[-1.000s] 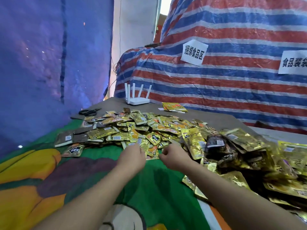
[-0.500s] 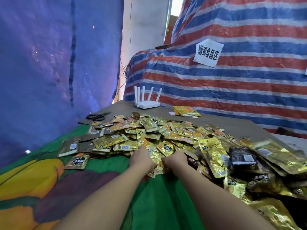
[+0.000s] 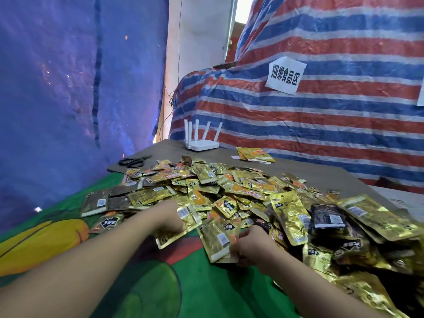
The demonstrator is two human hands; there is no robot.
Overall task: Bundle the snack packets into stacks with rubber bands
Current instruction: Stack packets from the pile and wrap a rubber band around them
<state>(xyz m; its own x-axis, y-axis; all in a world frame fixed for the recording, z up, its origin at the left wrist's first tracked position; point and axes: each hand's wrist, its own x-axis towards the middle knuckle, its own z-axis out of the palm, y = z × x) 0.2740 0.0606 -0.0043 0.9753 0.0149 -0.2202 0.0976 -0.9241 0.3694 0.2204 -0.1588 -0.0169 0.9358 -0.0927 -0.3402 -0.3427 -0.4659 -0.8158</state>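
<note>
Gold packet held in left hand, packets pinched in right hand: gathering stack from pile for banding.

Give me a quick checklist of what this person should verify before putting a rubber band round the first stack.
1. Packets in left hand: ok, it grips a gold packet.
2. Packets in right hand: ok, it holds a small gold stack.
3. Edges of that stack squared up: cannot tell.
4. Rubber bands within reach: cannot tell, none visible.
5. More packets available: ok, a big pile lies ahead.
6. Scissors out of the way: ok, at the far corner.
</note>
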